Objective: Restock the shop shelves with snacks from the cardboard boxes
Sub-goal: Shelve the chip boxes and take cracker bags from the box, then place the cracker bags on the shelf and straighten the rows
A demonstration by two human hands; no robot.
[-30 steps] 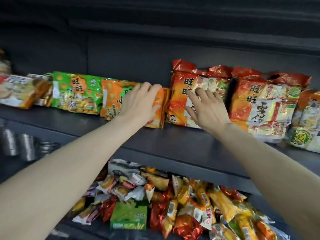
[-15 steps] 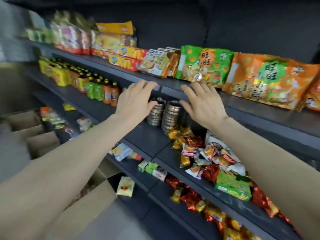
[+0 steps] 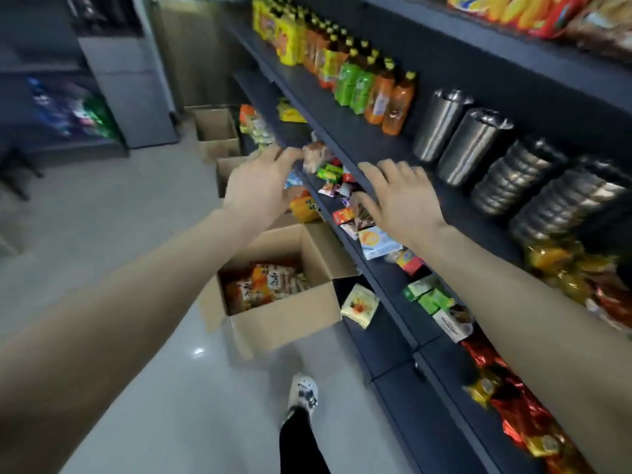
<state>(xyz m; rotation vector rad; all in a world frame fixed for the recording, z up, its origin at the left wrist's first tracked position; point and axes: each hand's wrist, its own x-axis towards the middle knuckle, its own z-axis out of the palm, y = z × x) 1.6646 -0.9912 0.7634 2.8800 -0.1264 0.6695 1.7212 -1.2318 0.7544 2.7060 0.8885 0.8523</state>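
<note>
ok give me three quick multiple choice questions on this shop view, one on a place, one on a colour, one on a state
1. Where is the open cardboard box of orange snack packets?
A. on the floor beside the shelves
B. on the top shelf
C. on a trolley

2. What colour are the two drink bottles at the near end of the row?
A. blue
B. orange
C. white

3. What is the right hand doing?
A. gripping a bottle
B. pinching a packet
C. holding nothing, fingers straight

Answers:
1 A: the box stands on the grey floor by the lowest shelf.
2 B: both have orange bodies, next to the green bottles.
3 C: it is spread out in front of the shelf edge with nothing in it.
</note>
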